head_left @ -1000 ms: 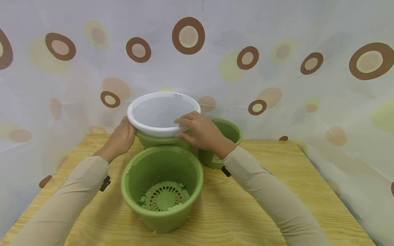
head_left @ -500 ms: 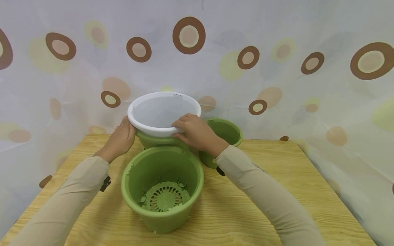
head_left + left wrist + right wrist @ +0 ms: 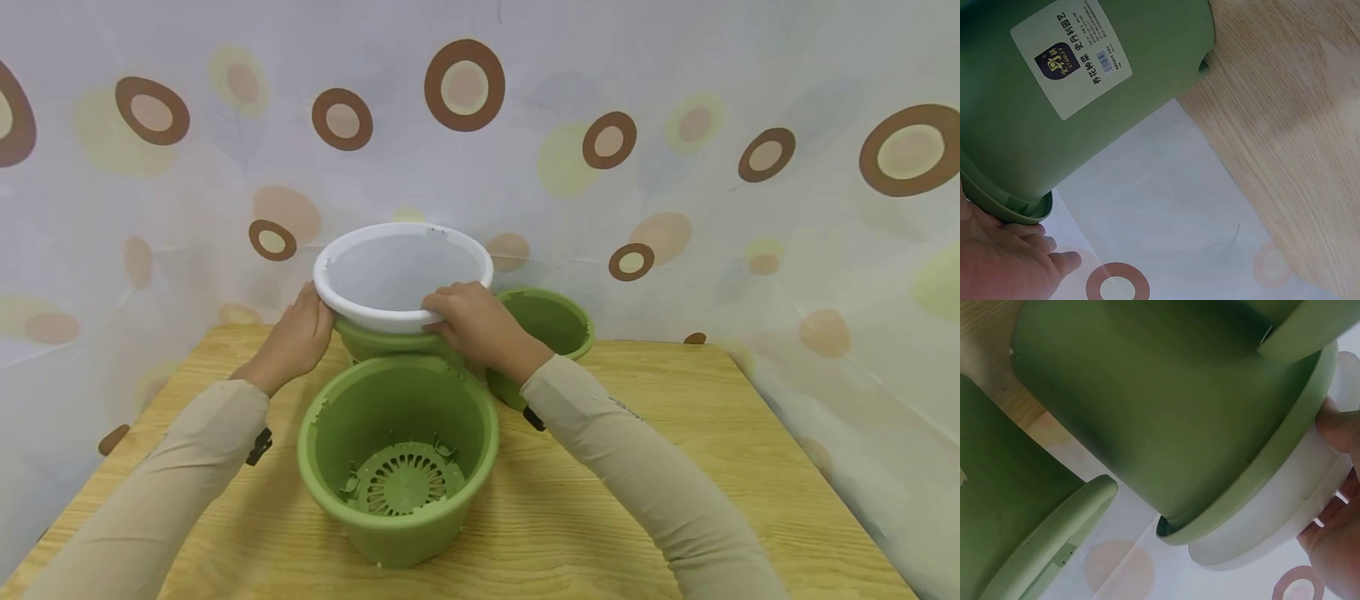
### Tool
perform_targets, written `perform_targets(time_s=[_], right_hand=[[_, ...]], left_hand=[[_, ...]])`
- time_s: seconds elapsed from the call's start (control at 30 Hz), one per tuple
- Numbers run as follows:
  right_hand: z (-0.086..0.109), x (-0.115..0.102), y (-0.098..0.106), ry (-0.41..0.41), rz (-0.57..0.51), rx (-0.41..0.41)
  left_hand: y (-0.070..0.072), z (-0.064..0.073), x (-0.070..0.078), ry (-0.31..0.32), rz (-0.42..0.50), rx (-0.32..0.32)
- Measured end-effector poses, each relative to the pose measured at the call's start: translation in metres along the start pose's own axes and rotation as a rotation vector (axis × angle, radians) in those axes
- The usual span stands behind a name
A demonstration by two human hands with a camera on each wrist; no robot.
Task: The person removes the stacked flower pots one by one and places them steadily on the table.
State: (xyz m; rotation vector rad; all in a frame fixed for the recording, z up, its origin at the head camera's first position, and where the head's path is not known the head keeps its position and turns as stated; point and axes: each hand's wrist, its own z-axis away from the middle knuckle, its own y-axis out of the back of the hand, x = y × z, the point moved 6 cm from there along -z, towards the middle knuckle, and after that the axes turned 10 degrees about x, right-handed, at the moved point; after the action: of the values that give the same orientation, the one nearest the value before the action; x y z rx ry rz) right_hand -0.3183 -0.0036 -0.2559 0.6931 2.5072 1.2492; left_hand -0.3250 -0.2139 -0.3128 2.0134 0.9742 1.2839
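Note:
A white plastic flowerpot [image 3: 375,318] sits nested in a green flowerpot [image 3: 371,340] near the back of the table. My right hand [image 3: 480,321] pinches the white rim at its front right; the right wrist view shows the thumb [image 3: 1338,428] under the rim and the fingers on the other side. At the left, my left hand [image 3: 296,337] rests against the stack with fairly straight fingers. In the left wrist view those fingers touch the rim of the labelled green pot. Another green flowerpot [image 3: 405,542], with a slotted bottom, stands in front, partly hiding the stack.
A further green flowerpot [image 3: 558,321] stands right of the stack, partly behind my right hand and forearm. All stand on a wood-grain table [image 3: 675,442]. Behind rises a white patterned sheet [image 3: 525,50] with brown rings.
My right hand has moved slightly down and left, and its fingers have closed on the white rim. The left hand and the pots look unmoved.

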Motion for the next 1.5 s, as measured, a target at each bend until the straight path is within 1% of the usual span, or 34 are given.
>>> perform_targets(time_s=[0.23, 0.5, 0.63, 0.8, 1.03, 1.17, 1.5], right_hand=[[-0.0004, 0.0009, -0.0021, -0.013, 0.013, 0.027], [-0.0007, 0.0003, -0.0024, -0.023, 0.020, 0.063], [-0.0010, 0.0004, -0.0019, -0.034, 0.009, 0.067], [-0.0012, -0.0003, -0.0012, -0.045, -0.005, 0.077], [-0.0001, 0.0013, -0.0023, -0.085, -0.057, 0.092], [0.0001, 0.0028, -0.0038, -0.102, -0.080, 0.100], [-0.0006, 0.0035, -0.0029, -0.088, -0.091, 0.130]], left_hand=[[0.0002, 0.0011, 0.0014, 0.006, 0.004, -0.004], [0.0002, 0.0005, 0.0007, 0.002, 0.000, 0.008], [0.0010, 0.0004, 0.0022, 0.001, 0.003, 0.004], [0.0008, -0.0003, 0.0019, 0.000, 0.028, -0.004], [0.0017, -0.0008, 0.0026, -0.021, 0.042, -0.002], [0.0012, -0.0014, 0.0019, -0.035, 0.039, 0.010], [0.0006, -0.0021, 0.0006, -0.014, 0.017, 0.017]])
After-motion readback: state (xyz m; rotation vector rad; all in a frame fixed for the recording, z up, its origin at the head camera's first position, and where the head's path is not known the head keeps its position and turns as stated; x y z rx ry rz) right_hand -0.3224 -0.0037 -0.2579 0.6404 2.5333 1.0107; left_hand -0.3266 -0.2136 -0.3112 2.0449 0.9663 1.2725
